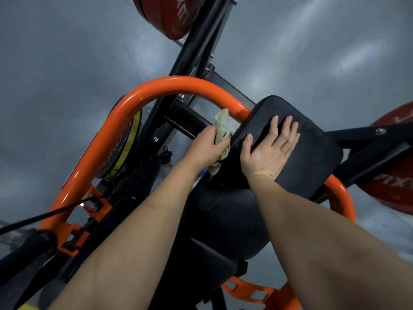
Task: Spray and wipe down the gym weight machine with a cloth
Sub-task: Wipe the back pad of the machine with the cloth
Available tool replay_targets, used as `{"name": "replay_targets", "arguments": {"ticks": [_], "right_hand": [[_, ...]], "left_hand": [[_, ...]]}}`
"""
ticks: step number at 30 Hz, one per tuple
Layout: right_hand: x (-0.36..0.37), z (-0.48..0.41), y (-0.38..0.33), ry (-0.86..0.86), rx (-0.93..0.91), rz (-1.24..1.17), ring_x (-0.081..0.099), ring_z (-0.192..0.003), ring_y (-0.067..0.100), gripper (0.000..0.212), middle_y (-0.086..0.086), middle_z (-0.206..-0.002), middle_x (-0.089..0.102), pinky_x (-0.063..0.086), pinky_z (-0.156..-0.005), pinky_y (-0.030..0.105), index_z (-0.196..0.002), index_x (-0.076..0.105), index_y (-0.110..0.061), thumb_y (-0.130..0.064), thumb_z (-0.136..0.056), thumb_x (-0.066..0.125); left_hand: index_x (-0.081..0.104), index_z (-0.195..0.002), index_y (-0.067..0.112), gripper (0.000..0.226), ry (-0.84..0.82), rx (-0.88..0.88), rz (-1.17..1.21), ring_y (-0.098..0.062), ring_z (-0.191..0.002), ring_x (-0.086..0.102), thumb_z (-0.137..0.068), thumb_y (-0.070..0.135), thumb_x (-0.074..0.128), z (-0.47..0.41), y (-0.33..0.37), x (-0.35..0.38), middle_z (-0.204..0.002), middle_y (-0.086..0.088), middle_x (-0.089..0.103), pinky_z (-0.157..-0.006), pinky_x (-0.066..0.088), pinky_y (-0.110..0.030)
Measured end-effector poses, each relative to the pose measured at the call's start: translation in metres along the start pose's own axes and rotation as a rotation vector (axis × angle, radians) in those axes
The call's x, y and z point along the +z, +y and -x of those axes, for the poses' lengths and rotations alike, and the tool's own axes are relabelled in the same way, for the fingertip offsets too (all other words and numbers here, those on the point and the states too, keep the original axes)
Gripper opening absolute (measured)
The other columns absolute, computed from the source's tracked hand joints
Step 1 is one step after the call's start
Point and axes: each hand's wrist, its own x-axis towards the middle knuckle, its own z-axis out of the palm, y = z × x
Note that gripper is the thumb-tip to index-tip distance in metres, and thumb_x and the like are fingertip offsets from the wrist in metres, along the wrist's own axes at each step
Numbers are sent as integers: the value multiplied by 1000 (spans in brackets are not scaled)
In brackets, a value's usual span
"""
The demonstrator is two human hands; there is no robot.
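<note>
Closest to the camera, two bare forearms reach forward over the machine's lower black pad (225, 220), with orange frame brackets (257, 294) showing beneath it. A thin black cable (44, 217) runs in from the left edge toward the frame.

Further out, the left hand (209, 146) is curled round a crumpled pale green cloth (221, 124), grasping it against the left edge of the upper black pad (312, 157). One end of the cloth sticks up past the knuckles and the other hangs below the hand. Just under that wrist a small blue thing (203, 171) peeks out, too hidden to identify.

The right hand (270, 148) lies flat on the upper pad's face, fingers straight and spread, thumb at the pad's left edge, grasping nothing.

Beyond the hands, a curved orange tube (169, 83) arcs from the lower left round to the pad's far corner, and a black roller (190, 121) sits just inside it, beside the cloth. A black weight plate with a yellow rim (125, 151) hangs at the left of the frame. Red weight plates sit at the top (169, 16) and at the right edge (393, 189), over a grey floor (55, 63).
</note>
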Motion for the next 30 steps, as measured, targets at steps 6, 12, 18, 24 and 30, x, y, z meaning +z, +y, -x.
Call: {"name": "replay_targets", "arguments": {"ticks": [6, 12, 18, 24, 30], "right_hand": [[2, 0, 0, 28, -7, 3, 18, -153, 43, 73, 26, -162, 25, 10, -125, 56, -154, 37, -1, -43, -95, 49], [1, -1, -1, 16, 4, -17, 18, -153, 44, 74, 26, -162, 25, 10, -125, 57, -153, 37, -1, -45, -95, 50], [-2, 0, -2, -11, 14, -35, 13, -154, 42, 74, 25, -164, 21, 8, -125, 56, -155, 34, -3, -45, -97, 48], [0, 0, -1, 19, 7, -28, 17, -153, 44, 74, 26, -162, 25, 9, -126, 56, -154, 37, -1, -45, -96, 50], [0, -1, 0, 23, 9, -24, 17, -152, 45, 75, 28, -162, 26, 9, -125, 57, -153, 38, -1, -46, -95, 50]], "left_hand": [[63, -122, 16, 44, 25, 178, 121, -19, -112, 65, -82, 33, 55, -50, 61, 12, -117, -1, 70, -100, 52, -46], [66, -101, 27, 17, -53, -19, -12, -14, -90, 66, -86, 36, 65, -27, 11, -4, -89, 8, 70, -79, 49, -27], [67, -106, 30, 13, -150, -270, -66, -17, -101, 67, -97, 36, 61, 49, -77, -14, -101, 7, 71, -79, 49, -29], [61, -128, 32, 43, 17, -62, 80, -19, -111, 64, -85, 38, 60, -4, -19, 6, -118, 0, 70, -100, 50, -37], [63, -123, 37, 48, -10, -98, 1, -21, -107, 66, -78, 49, 55, -8, -17, 4, -108, 5, 72, -96, 51, -37]]}}
